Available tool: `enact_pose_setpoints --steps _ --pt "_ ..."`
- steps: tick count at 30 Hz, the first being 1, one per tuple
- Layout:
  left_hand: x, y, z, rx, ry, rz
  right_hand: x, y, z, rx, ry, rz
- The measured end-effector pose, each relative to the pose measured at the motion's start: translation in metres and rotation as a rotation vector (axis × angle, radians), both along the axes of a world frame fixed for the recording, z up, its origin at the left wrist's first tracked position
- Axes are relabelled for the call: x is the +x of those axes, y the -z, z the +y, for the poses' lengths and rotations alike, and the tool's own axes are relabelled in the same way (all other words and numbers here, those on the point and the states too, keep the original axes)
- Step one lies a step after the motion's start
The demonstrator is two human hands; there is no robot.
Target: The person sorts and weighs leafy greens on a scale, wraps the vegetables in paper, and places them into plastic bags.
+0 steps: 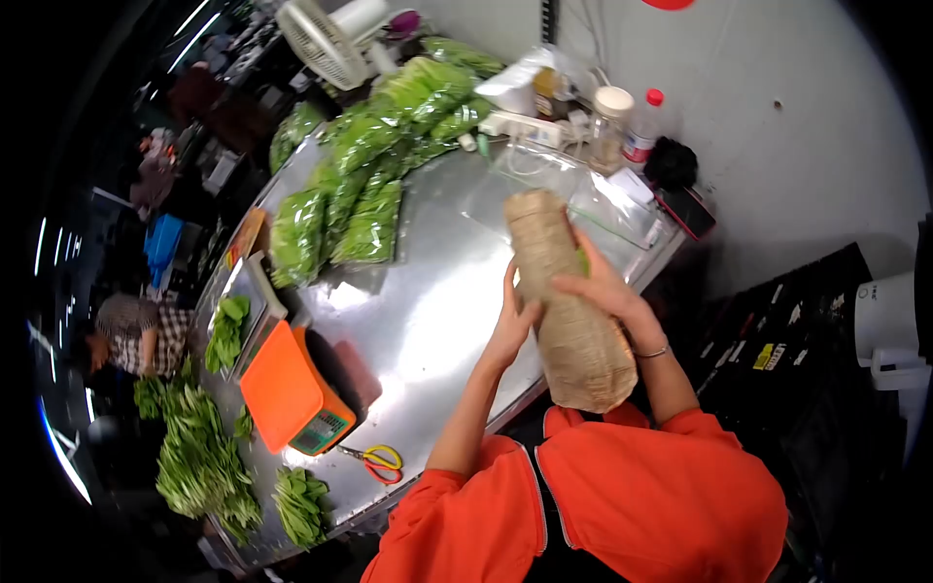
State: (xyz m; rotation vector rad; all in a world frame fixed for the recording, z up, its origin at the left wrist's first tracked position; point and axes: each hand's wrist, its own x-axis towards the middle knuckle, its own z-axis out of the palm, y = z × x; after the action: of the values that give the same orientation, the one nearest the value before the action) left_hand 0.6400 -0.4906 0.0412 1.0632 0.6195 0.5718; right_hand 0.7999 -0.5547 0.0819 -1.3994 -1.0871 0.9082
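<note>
A long, thick brown piece with a rough, faintly ringed surface point(571, 301) is held up in front of my body, over the near edge of the metal table point(437, 330). I cannot tell what kind of thing it is. My left hand point(512, 316) grips its left side, and my right hand point(604, 282) wraps round its right side with the thumb across the front. A bit of green shows beside the right fingers. To the left on the table lie an orange scale point(292, 394) and scissors with yellow and red handles point(374, 462).
Bagged green vegetables point(364, 175) are heaped at the back. Loose leafy bunches point(199, 457) lie at the left edge. Jars, a bottle point(643, 126) and a fan point(326, 44) stand along the back. Dark crates point(768, 330) stand at right. Another person point(146, 335) is beyond the table.
</note>
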Motion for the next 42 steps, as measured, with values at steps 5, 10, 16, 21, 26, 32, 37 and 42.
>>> enact_pose_setpoints --steps 5,10,16,21,26,32,37,42 --pt "0.094 0.061 0.03 0.512 0.056 0.455 0.084 0.001 -0.067 -0.014 0.444 0.408" --pt "0.144 0.088 0.014 1.225 0.166 0.785 0.125 0.01 -0.106 -0.044 0.546 0.467" --pt "0.157 0.09 0.004 1.267 0.163 0.839 0.137 0.023 -0.12 -0.068 0.597 0.476" --pt "0.169 0.108 -0.002 1.242 0.165 0.828 0.143 0.022 -0.121 -0.065 0.59 0.455" --pt "0.164 0.089 -0.003 1.233 0.211 0.748 0.146 0.024 -0.126 -0.038 0.573 0.468" --pt "0.164 0.102 -0.005 1.297 0.159 0.739 0.144 0.023 -0.124 -0.053 0.577 0.484" --pt "0.163 0.099 0.007 1.281 0.126 0.667 0.137 0.015 -0.115 -0.051 0.494 0.491" --pt "0.158 0.08 0.03 0.92 0.274 0.675 0.12 0.026 -0.084 -0.127 0.151 -0.038"
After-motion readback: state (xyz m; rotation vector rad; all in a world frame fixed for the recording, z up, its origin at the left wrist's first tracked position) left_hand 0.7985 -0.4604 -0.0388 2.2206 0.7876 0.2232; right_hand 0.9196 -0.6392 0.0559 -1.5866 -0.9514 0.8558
